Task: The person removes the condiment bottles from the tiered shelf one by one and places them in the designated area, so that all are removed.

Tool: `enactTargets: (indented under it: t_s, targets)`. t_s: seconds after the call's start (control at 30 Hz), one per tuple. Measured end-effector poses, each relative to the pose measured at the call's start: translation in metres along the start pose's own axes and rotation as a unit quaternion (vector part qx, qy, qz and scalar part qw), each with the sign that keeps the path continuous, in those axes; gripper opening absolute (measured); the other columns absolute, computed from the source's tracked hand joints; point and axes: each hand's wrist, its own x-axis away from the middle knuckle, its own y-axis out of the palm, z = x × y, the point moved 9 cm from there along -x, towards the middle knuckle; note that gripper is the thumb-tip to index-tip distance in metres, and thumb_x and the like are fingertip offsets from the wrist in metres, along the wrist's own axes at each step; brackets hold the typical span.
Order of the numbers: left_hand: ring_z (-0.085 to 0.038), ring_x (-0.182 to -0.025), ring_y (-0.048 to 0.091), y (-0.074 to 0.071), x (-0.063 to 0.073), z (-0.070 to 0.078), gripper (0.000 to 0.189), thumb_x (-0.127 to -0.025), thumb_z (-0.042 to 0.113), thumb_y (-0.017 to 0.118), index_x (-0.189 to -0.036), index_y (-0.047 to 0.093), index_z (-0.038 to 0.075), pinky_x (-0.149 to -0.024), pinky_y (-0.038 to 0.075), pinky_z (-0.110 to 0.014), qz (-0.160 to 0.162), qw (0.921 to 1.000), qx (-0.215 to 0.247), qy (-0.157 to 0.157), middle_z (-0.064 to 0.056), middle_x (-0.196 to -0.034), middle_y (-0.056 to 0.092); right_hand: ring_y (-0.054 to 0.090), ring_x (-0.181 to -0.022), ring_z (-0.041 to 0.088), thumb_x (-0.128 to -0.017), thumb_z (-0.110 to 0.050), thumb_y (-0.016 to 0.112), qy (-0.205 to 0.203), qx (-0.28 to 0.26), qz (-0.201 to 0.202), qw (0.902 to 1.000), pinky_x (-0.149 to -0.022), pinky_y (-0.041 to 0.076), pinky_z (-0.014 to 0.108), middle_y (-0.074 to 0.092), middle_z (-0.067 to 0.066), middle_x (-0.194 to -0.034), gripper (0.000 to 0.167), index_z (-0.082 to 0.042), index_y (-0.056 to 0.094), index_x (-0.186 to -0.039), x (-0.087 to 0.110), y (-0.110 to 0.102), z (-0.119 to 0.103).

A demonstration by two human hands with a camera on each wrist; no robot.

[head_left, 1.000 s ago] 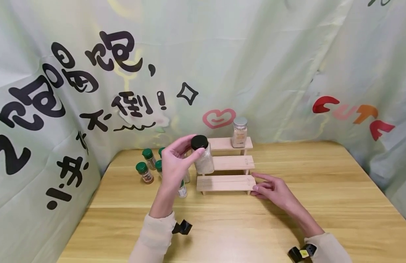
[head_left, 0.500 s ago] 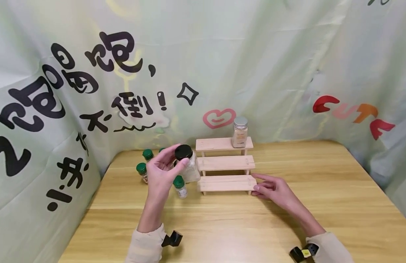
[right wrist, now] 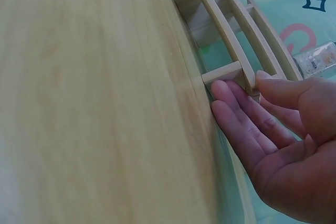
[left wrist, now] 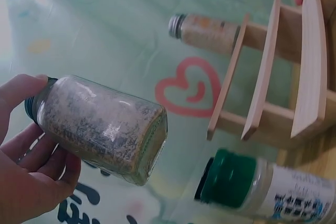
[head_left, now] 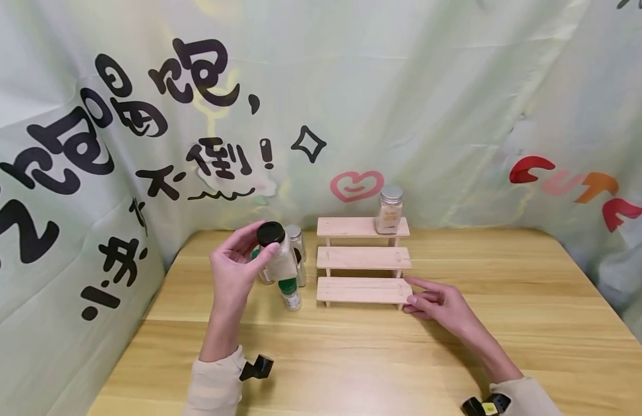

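A square glass jar [head_left: 280, 261] with a black lid hangs tilted in my left hand [head_left: 231, 263], gripped near the lid by thumb and fingers. Grey-white grains show through its glass in the left wrist view. It is left of a three-tier wooden rack [head_left: 362, 290], overlapping a green-capped bottle [head_left: 292, 297] in the head view. My right hand [head_left: 441, 307] holds the right end of the rack's lowest step, its thumb at the board's edge and fingers by the leg. On the top step, at the right, stands a silver-lidded jar [head_left: 389, 215].
Behind the held jar stand more bottles, partly hidden, among them a silver-lidded one [head_left: 294, 236]. A printed cloth [head_left: 445, 115] hangs along the back and left of the wooden table [head_left: 352, 358].
My left hand has carried the black-lidded jar leftward, from in front of the rack to over the bottles. My right hand keeps its place at the rack; the head view has shifted slightly.
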Motion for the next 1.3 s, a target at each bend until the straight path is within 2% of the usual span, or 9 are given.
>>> enactTargets:
  t_s: [0.23, 0.47, 0.83, 1.07, 1.3]
  targets:
    - [-0.023, -0.103, 0.070, -0.015, -0.005, 0.001, 0.044, -0.077, -0.017, 0.080, -0.119, 0.069, -0.011, -0.095, 0.057, -0.029, 0.017, 0.9998, -0.010, 0.009, -0.011, -0.110, 0.075, 0.075, -0.098, 0.029, -0.103, -0.003, 0.061, -0.007, -0.010, -0.002, 0.9999, -0.085, 0.061, 0.039, 0.068, 0.035, -0.113, 0.054, 0.009, 0.040, -0.151, 0.002, -0.001, -0.002]
    - [-0.022, -0.099, 0.070, -0.026, -0.007, -0.006, 0.044, -0.077, -0.015, 0.081, -0.119, 0.070, -0.010, -0.091, 0.057, -0.027, 0.023, 0.9996, -0.016, 0.001, -0.011, -0.109, 0.076, 0.075, -0.097, 0.031, -0.102, -0.003, 0.061, -0.001, -0.014, 0.006, 0.9999, -0.084, 0.062, 0.039, 0.069, 0.033, -0.113, 0.054, 0.008, 0.041, -0.151, 0.002, -0.002, 0.001]
    - [-0.020, -0.101, 0.071, -0.047, -0.010, -0.010, 0.042, -0.078, -0.015, 0.081, -0.118, 0.070, -0.011, -0.093, 0.057, -0.026, 0.046, 0.9983, -0.034, -0.008, -0.008, -0.108, 0.076, 0.075, -0.097, 0.031, -0.102, -0.004, 0.062, 0.005, -0.017, 0.012, 0.9998, -0.084, 0.062, 0.039, 0.070, 0.033, -0.112, 0.055, 0.008, 0.041, -0.151, 0.001, -0.002, 0.003]
    - [-0.020, -0.104, 0.071, -0.065, -0.010, -0.020, 0.044, -0.078, -0.015, 0.081, -0.120, 0.069, -0.010, -0.095, 0.056, -0.025, 0.060, 0.9967, -0.038, -0.038, -0.006, -0.110, 0.076, 0.075, -0.096, 0.031, -0.102, -0.006, 0.063, 0.007, -0.012, 0.012, 0.9998, -0.084, 0.062, 0.038, 0.070, 0.032, -0.111, 0.056, 0.009, 0.040, -0.151, 0.001, -0.002, 0.003]
    - [-0.018, -0.101, 0.071, -0.074, -0.011, -0.034, 0.045, -0.077, -0.013, 0.083, -0.120, 0.069, -0.010, -0.091, 0.057, -0.022, 0.052, 0.9946, -0.057, -0.069, -0.004, -0.108, 0.076, 0.075, -0.097, 0.031, -0.103, -0.006, 0.062, 0.003, -0.014, 0.006, 0.9999, -0.085, 0.062, 0.038, 0.069, 0.033, -0.111, 0.056, 0.010, 0.039, -0.152, 0.002, -0.001, 0.002]
